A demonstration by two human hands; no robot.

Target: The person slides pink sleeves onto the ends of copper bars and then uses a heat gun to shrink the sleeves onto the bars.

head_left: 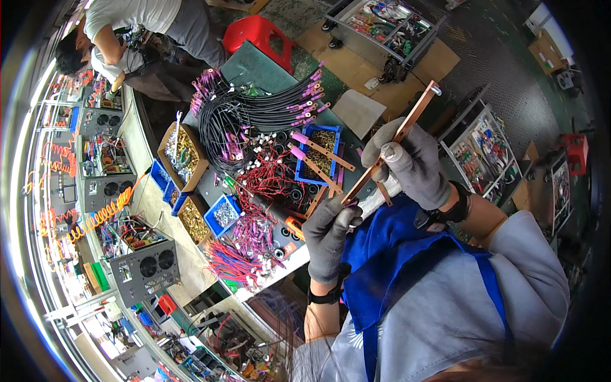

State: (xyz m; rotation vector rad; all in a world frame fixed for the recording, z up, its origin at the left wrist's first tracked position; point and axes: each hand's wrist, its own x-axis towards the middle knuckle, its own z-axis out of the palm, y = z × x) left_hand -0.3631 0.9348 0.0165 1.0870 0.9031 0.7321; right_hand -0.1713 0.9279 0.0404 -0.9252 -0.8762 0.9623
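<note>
My right hand (417, 170), in a grey glove, is closed around a long copper bar (417, 111), which slants from upper right down toward my left hand. A small silvery fitting sits at the bar's upper end. My left hand (326, 240), also gloved, is closed at the bar's lower end; its fingertips partly hide that end. A shorter copper piece (384, 193) shows below my right hand. Beside my hands, copper bars with pink sleeves (323, 151) lie across a blue bin of small brass-coloured parts (316, 135). An orange-and-black power screwdriver (280, 215) lies near my left hand.
Black cables with pink ends (254, 105) and red wires (264, 172) cover much of the table. Boxes of fasteners (181, 153) stand at its left. A red stool (258, 38) is behind, and a co-worker (137, 38) bends at upper left. Wheeled carts (388, 28) stand beyond.
</note>
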